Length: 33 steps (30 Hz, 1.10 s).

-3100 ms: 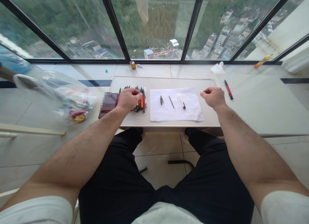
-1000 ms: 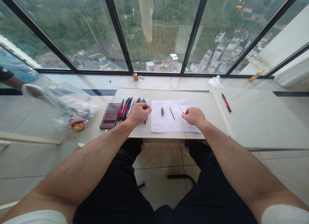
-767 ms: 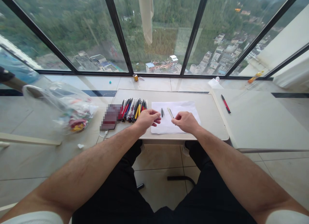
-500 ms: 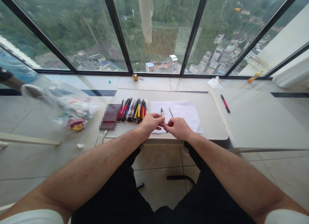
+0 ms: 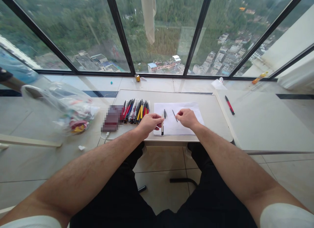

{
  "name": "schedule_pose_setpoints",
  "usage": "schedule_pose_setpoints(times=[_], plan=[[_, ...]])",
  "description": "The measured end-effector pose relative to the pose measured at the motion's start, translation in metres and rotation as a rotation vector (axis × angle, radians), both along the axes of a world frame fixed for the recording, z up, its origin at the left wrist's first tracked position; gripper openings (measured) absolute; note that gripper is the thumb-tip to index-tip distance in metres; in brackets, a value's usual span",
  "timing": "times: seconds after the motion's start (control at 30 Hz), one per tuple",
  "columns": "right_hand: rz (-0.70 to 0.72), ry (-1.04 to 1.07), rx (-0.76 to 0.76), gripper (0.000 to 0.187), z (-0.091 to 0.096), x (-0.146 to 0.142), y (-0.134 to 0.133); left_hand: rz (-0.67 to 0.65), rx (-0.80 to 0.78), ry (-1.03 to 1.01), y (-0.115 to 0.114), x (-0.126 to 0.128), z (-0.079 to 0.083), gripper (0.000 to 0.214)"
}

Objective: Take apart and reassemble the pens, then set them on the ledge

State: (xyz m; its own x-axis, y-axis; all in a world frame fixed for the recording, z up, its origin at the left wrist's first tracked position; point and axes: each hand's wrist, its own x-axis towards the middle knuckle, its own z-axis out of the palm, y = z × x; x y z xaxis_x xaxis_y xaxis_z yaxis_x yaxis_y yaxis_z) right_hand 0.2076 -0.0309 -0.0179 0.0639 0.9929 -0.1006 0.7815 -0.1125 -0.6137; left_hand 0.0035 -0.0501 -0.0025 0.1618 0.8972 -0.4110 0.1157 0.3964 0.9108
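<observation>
My left hand (image 5: pixel 148 122) is closed on a white pen barrel (image 5: pixel 162 125), which hangs with its black tip pointing down over the near edge of a white sheet of paper (image 5: pixel 193 110). My right hand (image 5: pixel 186 118) rests on the paper with its fingers curled. Its fingertips pinch the end of a thin black refill (image 5: pixel 174 114) that lies on the sheet. A small black pen part (image 5: pixel 165 113) lies between my hands. A row of several coloured pens (image 5: pixel 134 110) lies just left of my left hand.
The small beige table (image 5: pixel 211 103) also carries a dark phone (image 5: pixel 112 118) at its left end. A plastic bag of coloured items (image 5: pixel 73 108) sits on the ledge at left. A red pen (image 5: pixel 230 104) lies on the surface at right, a small can (image 5: pixel 137 78) by the window.
My left hand left the pen row and came to the paper. My right hand picked up the white barrel and passed it to my left hand, then moved to the refill.
</observation>
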Motion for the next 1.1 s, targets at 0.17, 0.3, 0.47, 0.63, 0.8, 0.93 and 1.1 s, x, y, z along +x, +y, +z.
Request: schedule_pose_setpoints(times=[0.17, 0.3, 0.47, 0.63, 0.8, 0.93, 1.1], plan=[[-0.045, -0.139, -0.014, 0.016, -0.007, -0.007, 0.02, -0.022, -0.005, -0.004, 0.001, -0.004, -0.002, 0.028], [-0.086, -0.257, -0.113, 0.02, -0.008, -0.017, 0.026, -0.029, -0.017, -0.008, 0.001, -0.006, -0.002, 0.031], [-0.09, -0.31, -0.138, 0.021, -0.009, -0.023, 0.026, -0.038, -0.038, 0.002, 0.001, -0.007, -0.001, 0.031], [-0.088, -0.239, -0.111, 0.016, -0.009, -0.022, 0.024, -0.03, -0.032, -0.009, 0.001, -0.007, -0.001, 0.032], [-0.257, 0.496, -0.088, 0.007, 0.002, -0.017, 0.019, -0.061, -0.036, -0.078, 0.0, -0.007, 0.0, 0.033], [-0.329, 1.079, -0.007, 0.018, 0.018, -0.016, 0.008, -0.127, -0.049, -0.141, -0.001, -0.005, 0.002, 0.033], [-0.305, 1.224, 0.015, 0.024, 0.028, -0.014, -0.009, -0.189, -0.044, -0.147, -0.003, -0.002, 0.003, 0.03]])
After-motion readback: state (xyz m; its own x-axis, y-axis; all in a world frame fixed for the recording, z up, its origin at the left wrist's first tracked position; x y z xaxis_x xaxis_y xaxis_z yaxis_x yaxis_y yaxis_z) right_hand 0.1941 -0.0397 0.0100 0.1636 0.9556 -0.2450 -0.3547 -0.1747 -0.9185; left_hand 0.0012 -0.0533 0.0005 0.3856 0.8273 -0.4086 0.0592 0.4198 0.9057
